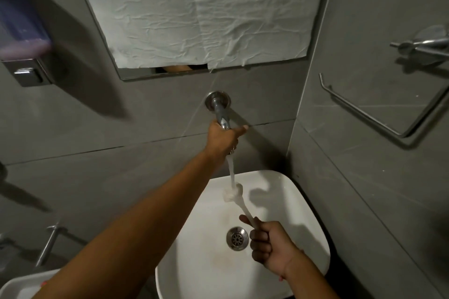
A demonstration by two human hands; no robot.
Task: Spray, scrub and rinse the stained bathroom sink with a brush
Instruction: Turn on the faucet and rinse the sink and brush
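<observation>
A white square sink sits low in the head view, with faint brownish stains around its metal drain. My left hand reaches up and grips the wall-mounted chrome tap. Water streams down from the tap. My right hand is closed on the white handle of a brush, holding its head up under the running water above the basin.
A paper-covered mirror hangs above the tap. A soap dispenser is on the left wall. A metal towel holder and a chrome fitting are on the right wall. A white tub shows at bottom left.
</observation>
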